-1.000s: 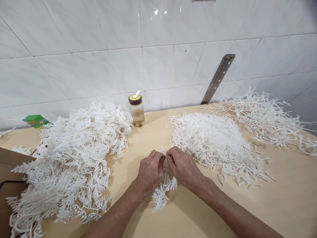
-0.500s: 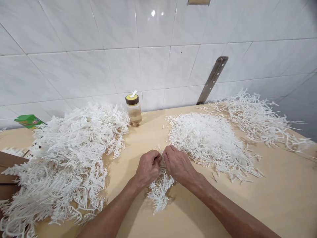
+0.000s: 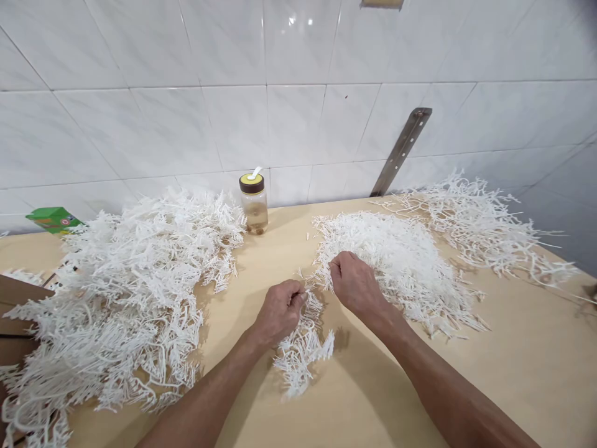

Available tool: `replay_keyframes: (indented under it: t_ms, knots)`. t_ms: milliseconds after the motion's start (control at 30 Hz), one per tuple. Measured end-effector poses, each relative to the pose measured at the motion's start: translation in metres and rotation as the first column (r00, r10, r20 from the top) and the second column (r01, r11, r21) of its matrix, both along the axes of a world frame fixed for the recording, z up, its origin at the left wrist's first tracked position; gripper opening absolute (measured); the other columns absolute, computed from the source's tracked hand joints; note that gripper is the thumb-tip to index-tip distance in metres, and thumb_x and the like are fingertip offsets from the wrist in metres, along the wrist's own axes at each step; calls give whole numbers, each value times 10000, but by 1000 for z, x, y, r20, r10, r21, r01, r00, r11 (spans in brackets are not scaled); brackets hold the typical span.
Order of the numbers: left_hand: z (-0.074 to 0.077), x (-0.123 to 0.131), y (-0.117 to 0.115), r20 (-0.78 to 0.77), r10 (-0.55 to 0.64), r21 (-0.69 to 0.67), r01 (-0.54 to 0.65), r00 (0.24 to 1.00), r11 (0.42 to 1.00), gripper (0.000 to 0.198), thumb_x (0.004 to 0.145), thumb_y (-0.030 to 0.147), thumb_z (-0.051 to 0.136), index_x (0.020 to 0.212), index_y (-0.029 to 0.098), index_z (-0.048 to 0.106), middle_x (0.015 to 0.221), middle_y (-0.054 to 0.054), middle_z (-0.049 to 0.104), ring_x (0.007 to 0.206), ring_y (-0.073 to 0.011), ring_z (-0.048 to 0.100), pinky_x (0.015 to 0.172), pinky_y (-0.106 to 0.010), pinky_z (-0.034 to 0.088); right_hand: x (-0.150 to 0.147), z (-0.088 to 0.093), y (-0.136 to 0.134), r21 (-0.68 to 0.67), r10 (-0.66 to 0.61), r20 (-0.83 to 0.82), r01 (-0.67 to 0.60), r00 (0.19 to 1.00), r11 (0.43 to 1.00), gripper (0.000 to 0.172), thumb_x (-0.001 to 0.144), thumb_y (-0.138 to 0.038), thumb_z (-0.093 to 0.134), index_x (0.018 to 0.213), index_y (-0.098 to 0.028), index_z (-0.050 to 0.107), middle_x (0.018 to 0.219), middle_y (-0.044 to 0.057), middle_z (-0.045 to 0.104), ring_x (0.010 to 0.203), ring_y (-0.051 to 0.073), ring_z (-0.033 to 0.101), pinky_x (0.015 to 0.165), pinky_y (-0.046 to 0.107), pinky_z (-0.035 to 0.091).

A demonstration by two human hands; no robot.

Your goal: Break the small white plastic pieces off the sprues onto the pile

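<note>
Near the middle of the table (image 3: 513,379), in the head view, the left hand (image 3: 278,311) is curled tight around the far end of a sprig cluster (image 3: 302,353) of white plastic. The cluster sits under and just right of the knuckles. Its long axis runs from the fingertips back towards the person, with the near end lying on the wood and the teeth fanning sideways.

The right hand (image 3: 357,286) is apart from the left. Its fingers are bent closed at the near-left edge of the middle pile (image 3: 405,261); I cannot tell whether they pinch a piece.

Bare wood lies open in front of both forearms and to the right. A big left pile (image 3: 125,286) crowds one side, and a looser far pile (image 3: 480,224) lies beyond. A jar (image 3: 254,202) stands against the tiled wall (image 3: 186,93).
</note>
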State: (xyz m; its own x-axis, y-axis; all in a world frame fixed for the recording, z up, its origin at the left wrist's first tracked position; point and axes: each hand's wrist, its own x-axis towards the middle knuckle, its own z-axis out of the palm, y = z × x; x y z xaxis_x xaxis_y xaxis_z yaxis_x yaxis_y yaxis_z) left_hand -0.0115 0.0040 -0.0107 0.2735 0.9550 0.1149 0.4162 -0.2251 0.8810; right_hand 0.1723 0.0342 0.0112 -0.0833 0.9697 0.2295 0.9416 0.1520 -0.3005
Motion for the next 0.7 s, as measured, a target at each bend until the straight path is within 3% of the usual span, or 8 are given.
replay_keyframes:
  t_ms: [167,300,367,533,700]
  knots:
    - [-2,0,2,176,116,-92,-101,977,991,191,862,290,522,742,161,595,614,31,479,567,-104,409,555,-227,334,24,-1,3,147,8,-162,16,987,989,152,892,-178,477,745,-206,505,712,24,588,662,181,537,631,297,363]
    - [-5,0,1,211,117,-74,-104,970,992,194,863,294,550,763,149,632,633,20,512,580,-104,428,563,-225,352,22,1,-5,198,25,-213,18,977,980,112,878,-171,483,867,-176,595,894,79,655,648,172,563,648,316,413]
    - [-6,2,1,200,123,-49,-116,972,992,188,876,280,540,790,152,647,659,12,544,601,-109,458,584,-226,373,14,5,-11,166,84,-298,-35,951,985,162,906,-203,478,921,-166,635,974,102,675,637,161,582,641,313,446]
    - [-6,4,-2,141,139,54,-148,980,988,185,892,245,524,827,165,677,755,-14,619,689,-129,537,641,-232,408,-14,7,-24,-97,141,-440,-203,887,974,213,915,-343,540,867,-195,685,806,41,707,682,179,632,625,298,469]
    - [-4,6,-4,76,132,100,-140,988,985,186,892,236,515,796,164,658,725,-12,601,668,-131,533,627,-239,397,-21,2,-24,-77,178,-478,-242,860,967,153,889,-249,564,820,-196,690,784,21,704,695,163,624,632,275,446]
